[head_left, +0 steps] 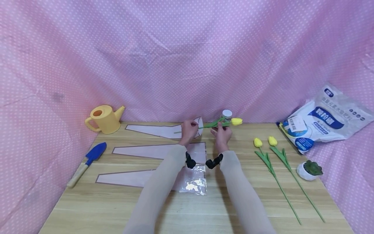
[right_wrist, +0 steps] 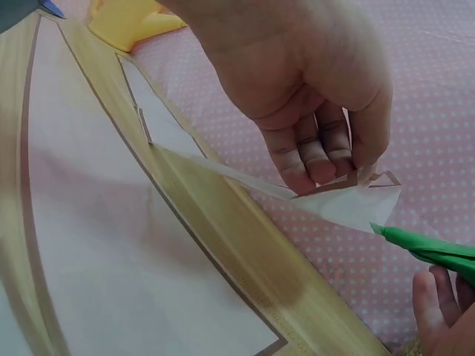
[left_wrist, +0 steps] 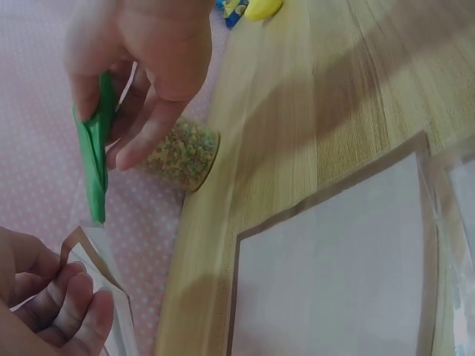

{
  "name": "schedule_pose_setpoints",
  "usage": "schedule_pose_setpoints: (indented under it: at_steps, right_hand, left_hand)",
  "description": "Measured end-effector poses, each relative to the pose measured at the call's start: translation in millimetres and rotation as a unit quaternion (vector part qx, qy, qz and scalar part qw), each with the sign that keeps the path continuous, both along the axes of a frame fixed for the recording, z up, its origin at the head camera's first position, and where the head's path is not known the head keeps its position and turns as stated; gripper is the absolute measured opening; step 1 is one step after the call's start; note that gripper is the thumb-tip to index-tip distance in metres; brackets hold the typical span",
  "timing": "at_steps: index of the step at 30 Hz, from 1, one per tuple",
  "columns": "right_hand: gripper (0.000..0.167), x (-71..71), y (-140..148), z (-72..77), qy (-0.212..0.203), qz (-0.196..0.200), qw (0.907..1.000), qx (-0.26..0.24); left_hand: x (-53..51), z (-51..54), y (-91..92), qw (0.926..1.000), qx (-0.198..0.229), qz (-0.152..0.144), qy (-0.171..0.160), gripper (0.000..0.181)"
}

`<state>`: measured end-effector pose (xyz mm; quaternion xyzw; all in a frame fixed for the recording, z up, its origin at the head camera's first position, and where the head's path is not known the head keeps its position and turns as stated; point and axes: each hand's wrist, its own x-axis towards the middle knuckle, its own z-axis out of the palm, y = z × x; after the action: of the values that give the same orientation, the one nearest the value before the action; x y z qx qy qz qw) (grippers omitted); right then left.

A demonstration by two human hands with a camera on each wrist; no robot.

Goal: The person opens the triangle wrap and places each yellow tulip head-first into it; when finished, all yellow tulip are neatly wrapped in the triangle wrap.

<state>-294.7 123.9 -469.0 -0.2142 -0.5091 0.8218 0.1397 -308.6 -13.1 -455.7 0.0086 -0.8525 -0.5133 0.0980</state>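
Note:
At the back of the table my left hand [head_left: 189, 131] pinches the brown-edged mouth of a tapered flower sleeve [head_left: 163, 130], holding it open and raised. My right hand [head_left: 223, 135] grips a yellow tulip [head_left: 237, 121] by its green leaves and stem. The stem lies inside the sleeve, while the bloom stays outside, pointing right. In the right wrist view the green leaves [right_wrist: 430, 248] are at the sleeve's mouth [right_wrist: 356, 206]. A white-lidded jar [head_left: 227, 113] of coloured granules [left_wrist: 185, 156] stands just behind my right hand.
Two flat sleeves [head_left: 137, 151] lie nearer me, partly under my left arm. Two yellow tulips [head_left: 274, 177], a potted succulent [head_left: 309, 170] and a fertilizer bag [head_left: 327, 120] are on the right. A yellow watering can [head_left: 106, 120] and blue trowel [head_left: 94, 152] are on the left.

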Motion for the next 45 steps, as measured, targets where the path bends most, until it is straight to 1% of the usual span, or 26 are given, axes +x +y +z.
schedule_pose_setpoints:
  at_steps: [4, 9, 11, 14, 16, 19, 23, 25, 29, 34, 37, 41, 45]
  right_hand:
    - [0.033, 0.5, -1.9, -1.3, -0.002, 0.005, 0.9999, 0.009]
    - [0.028, 1.0, -6.6, -3.0, 0.003, 0.029, 0.9995, 0.013]
    - [0.027, 1.0, -7.7, -2.5, 0.001, 0.042, 0.9991, 0.004]
    - [0.028, 1.0, -6.8, -1.0, -0.006, 0.051, 0.9981, -0.033]
    - [0.028, 1.4, -5.0, 0.1, -0.013, 0.048, 0.9971, -0.058]
    - [0.023, 2.5, -2.3, 0.4, -0.024, 0.035, 0.9956, -0.084]
    - [0.009, 3.0, -1.2, -1.8, -0.030, 0.021, 0.9953, -0.090]
    - [0.006, 2.7, -1.5, -3.0, -0.031, 0.023, 0.9955, -0.087]
    - [0.010, 2.2, -1.6, -2.3, -0.037, 0.034, 0.9941, -0.096]
    - [0.027, 3.6, 3.1, 1.8, -0.050, 0.043, 0.9870, -0.146]
    - [0.032, 4.6, 5.9, 3.2, -0.059, 0.043, 0.9852, -0.155]
    - [0.028, 5.9, 7.0, 2.5, -0.069, 0.040, 0.9862, -0.145]
    - [0.013, 6.2, 6.0, 0.9, -0.080, 0.034, 0.9875, -0.131]
  left_hand:
    - [0.4, 0.5, 0.9, 1.0000, 0.000, -0.004, 0.005, 0.015]
    - [-0.4, 1.4, 3.4, 0.9998, -0.001, -0.014, 0.014, 0.016]
    - [-1.0, 1.8, 4.0, 0.9998, -0.007, -0.011, 0.018, 0.016]
    - [-1.9, 1.8, 4.4, 0.9997, -0.010, -0.004, 0.020, 0.016]
    - [-2.0, 1.7, 4.0, 0.9998, -0.007, -0.003, 0.019, 0.016]
    - [-2.1, 1.2, 3.5, 0.9998, -0.002, -0.005, 0.019, 0.016]
    - [-1.6, 1.0, 3.8, 0.9997, -0.003, -0.012, 0.021, 0.015]
    - [-1.2, 1.5, 4.5, 0.9995, -0.002, -0.017, 0.025, 0.015]
    - [-0.5, 3.4, 6.0, 0.9993, -0.006, -0.017, 0.032, 0.015]
    - [-0.4, 4.2, 6.4, 0.9996, -0.008, -0.012, 0.025, 0.015]
    - [-0.1, 3.7, 5.8, 0.9997, -0.006, -0.013, 0.020, 0.016]
    - [0.7, 3.1, 5.7, 0.9997, -0.002, -0.018, 0.015, 0.016]
    - [2.2, 3.8, 6.6, 0.9995, 0.007, -0.025, 0.016, 0.016]
